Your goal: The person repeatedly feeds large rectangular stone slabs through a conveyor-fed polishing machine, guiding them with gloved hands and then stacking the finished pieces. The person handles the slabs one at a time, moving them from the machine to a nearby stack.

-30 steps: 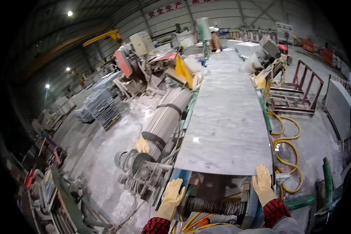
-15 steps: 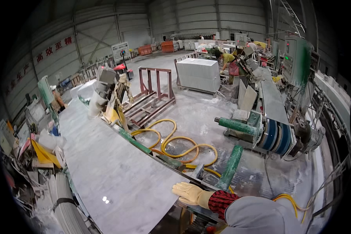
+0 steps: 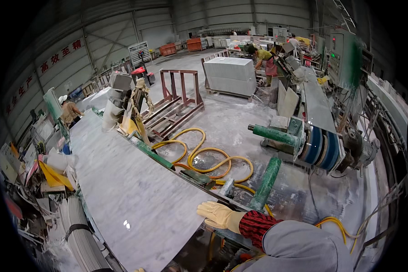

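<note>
A long grey-white stone slab (image 3: 136,195) stretches from the lower edge toward the far left on a machine bed. My right hand (image 3: 216,215), in a cream work glove below a red-and-black cuff and grey sleeve, rests with fingers stretched out at the slab's right edge, near its close corner. Only a sliver of my left hand (image 3: 139,270), gloved too, shows at the slab's near edge at the bottom; its fingers are hidden. Beside my right hand stands a green roller (image 3: 266,183).
A yellow hose (image 3: 199,158) lies coiled on the wet floor beyond the slab. Further off are a rusty metal rack (image 3: 181,99) and stacked white blocks (image 3: 230,75). A belt machine (image 3: 319,152) stands right. One co-worker (image 3: 70,111) is far left, another (image 3: 264,61) far back.
The view has tilted slightly, and the slab's near end sits a little differently in it. A bit of my left glove has come in at the bottom. The far-left co-worker has straightened.
</note>
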`<state>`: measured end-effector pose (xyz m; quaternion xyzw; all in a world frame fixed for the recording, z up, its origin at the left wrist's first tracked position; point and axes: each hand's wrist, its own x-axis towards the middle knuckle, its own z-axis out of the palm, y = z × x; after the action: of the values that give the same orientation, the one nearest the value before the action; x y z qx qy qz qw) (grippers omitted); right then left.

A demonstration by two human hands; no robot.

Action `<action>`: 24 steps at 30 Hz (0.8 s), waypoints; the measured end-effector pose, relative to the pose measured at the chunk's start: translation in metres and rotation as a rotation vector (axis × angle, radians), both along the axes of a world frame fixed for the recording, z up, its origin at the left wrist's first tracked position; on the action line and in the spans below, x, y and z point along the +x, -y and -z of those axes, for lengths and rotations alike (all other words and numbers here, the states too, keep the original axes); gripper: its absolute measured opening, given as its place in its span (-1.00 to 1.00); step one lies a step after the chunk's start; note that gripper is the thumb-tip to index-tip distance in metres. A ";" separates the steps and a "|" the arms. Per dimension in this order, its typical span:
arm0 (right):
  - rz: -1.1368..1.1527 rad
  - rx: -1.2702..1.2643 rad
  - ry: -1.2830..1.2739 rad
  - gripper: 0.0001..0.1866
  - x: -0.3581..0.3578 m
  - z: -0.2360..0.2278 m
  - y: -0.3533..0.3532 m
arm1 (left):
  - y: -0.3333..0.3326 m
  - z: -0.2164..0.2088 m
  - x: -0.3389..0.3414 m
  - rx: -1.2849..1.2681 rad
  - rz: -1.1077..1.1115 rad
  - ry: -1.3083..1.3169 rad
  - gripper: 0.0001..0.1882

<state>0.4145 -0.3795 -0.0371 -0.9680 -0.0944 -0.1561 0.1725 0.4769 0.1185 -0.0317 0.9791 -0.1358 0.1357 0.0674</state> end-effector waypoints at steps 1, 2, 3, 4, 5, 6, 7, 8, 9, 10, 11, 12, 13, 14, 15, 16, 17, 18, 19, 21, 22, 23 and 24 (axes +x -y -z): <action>0.002 -0.003 -0.003 -0.38 -0.001 -0.002 0.001 | 0.003 -0.001 0.000 0.027 -0.010 -0.016 -0.43; -0.044 -0.006 0.005 -0.38 -0.001 -0.006 0.005 | 0.006 -0.005 -0.002 0.056 -0.024 -0.035 -0.43; -0.094 -0.001 0.011 -0.39 0.000 -0.012 0.011 | 0.005 -0.010 -0.005 0.093 -0.044 -0.055 -0.43; -0.144 0.004 0.018 -0.40 0.000 -0.015 0.014 | -0.006 0.004 -0.002 0.065 0.005 -0.001 -0.43; -0.153 0.005 0.015 -0.41 -0.001 -0.017 0.017 | -0.007 0.006 -0.002 0.063 0.018 -0.006 -0.43; -0.165 0.006 0.013 -0.41 -0.002 -0.018 0.020 | -0.008 0.008 -0.002 0.060 0.028 -0.010 -0.43; -0.180 0.007 0.011 -0.42 -0.001 -0.018 0.021 | -0.008 0.009 -0.001 0.058 0.036 -0.014 -0.44; -0.150 0.000 0.008 -0.42 0.002 -0.016 0.021 | -0.009 0.009 -0.002 0.068 0.020 -0.046 -0.43; -0.125 -0.006 0.004 -0.43 0.001 -0.012 0.023 | -0.008 0.009 -0.005 0.078 0.001 -0.079 -0.43; -0.107 -0.005 -0.006 -0.44 -0.003 -0.005 0.021 | -0.013 0.009 -0.010 0.094 -0.026 -0.120 -0.43; -0.093 -0.004 -0.016 -0.45 -0.004 0.001 0.019 | -0.014 0.018 -0.003 0.156 -0.081 -0.219 -0.43; -0.114 0.016 -0.020 -0.44 -0.005 -0.019 0.013 | -0.027 0.048 -0.001 -0.571 -0.028 -0.273 -0.43; -0.122 0.030 -0.006 -0.46 -0.006 -0.025 0.013 | -0.039 0.076 -0.003 -1.312 0.050 -0.268 -0.43; -0.088 0.019 -0.008 -0.46 -0.010 -0.021 0.017 | -0.026 0.055 -0.006 -0.633 0.023 -0.217 -0.44; -0.068 0.016 -0.005 -0.46 -0.013 -0.016 0.018 | -0.004 0.013 -0.009 0.055 -0.019 -0.167 -0.45; -0.069 0.011 -0.030 -0.46 -0.011 -0.016 0.015 | -0.004 0.003 -0.015 -0.105 0.019 -0.132 -0.43; -0.087 0.005 -0.052 -0.46 -0.005 -0.019 0.009 | -0.020 0.031 -0.016 0.008 -0.007 0.108 -0.47; -0.114 -0.021 -0.012 -0.46 -0.006 -0.022 0.012 | -0.010 0.009 -0.016 -0.009 -0.011 -0.008 -0.42; -0.065 0.020 0.019 -0.48 -0.020 -0.032 0.017 | 0.013 -0.014 -0.004 -0.033 0.022 -0.121 -0.38; -0.097 0.008 0.064 -0.53 -0.013 -0.038 0.009 | -0.002 0.005 -0.008 0.012 -0.034 -0.067 -0.41; -0.101 0.007 0.053 -0.51 -0.012 -0.037 0.010 | 0.000 0.001 -0.011 0.008 -0.035 -0.051 -0.45; -0.105 0.010 0.045 -0.49 -0.010 -0.034 0.010 | -0.004 0.004 -0.013 0.000 -0.042 -0.024 -0.45; -0.103 -0.005 0.057 -0.50 -0.009 -0.033 0.008 | -0.006 0.012 -0.010 -0.013 -0.037 -0.004 -0.45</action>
<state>0.4052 -0.3878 -0.0043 -0.9575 -0.1495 -0.1740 0.1750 0.4668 0.1248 -0.0436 0.9812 -0.1168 0.1359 0.0717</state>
